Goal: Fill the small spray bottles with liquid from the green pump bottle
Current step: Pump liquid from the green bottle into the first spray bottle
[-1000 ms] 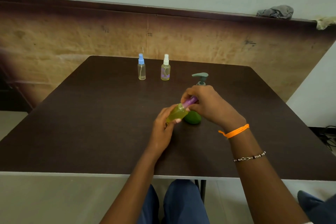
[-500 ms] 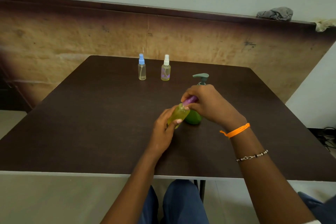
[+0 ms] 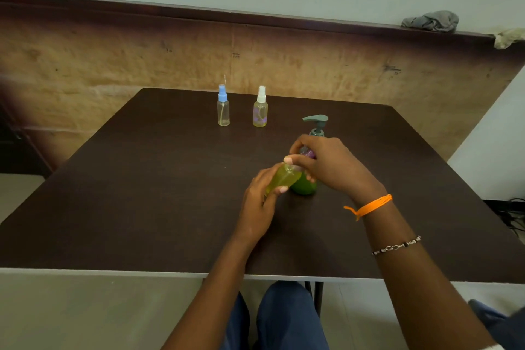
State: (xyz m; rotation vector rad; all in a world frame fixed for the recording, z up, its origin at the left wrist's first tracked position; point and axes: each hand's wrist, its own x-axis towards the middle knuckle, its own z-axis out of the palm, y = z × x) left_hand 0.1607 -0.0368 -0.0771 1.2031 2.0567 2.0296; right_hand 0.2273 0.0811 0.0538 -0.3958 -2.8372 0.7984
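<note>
My left hand (image 3: 260, 207) grips a small spray bottle (image 3: 282, 179) full of yellow-green liquid, tilted above the dark table (image 3: 142, 193). My right hand (image 3: 326, 165) pinches the bottle's purple spray cap (image 3: 308, 154) at the neck. Right behind both hands stands the green pump bottle (image 3: 305, 186); its grey pump head (image 3: 316, 120) shows above my right hand and its middle is hidden. Two more small spray bottles stand farther back: a blue-capped one (image 3: 223, 106) that looks clear and a white-capped one (image 3: 260, 108) holding yellowish liquid.
A brown panel wall (image 3: 85, 65) rises just behind the table's far edge. A grey rag (image 3: 430, 21) lies on the ledge at the upper right. Cables (image 3: 514, 216) lie on the floor to the right. My knees show below the near table edge.
The held bottle has tipped a little more upright and closer to the pump bottle. My right hand's fingers have shifted around the purple cap. The two far bottles have not moved.
</note>
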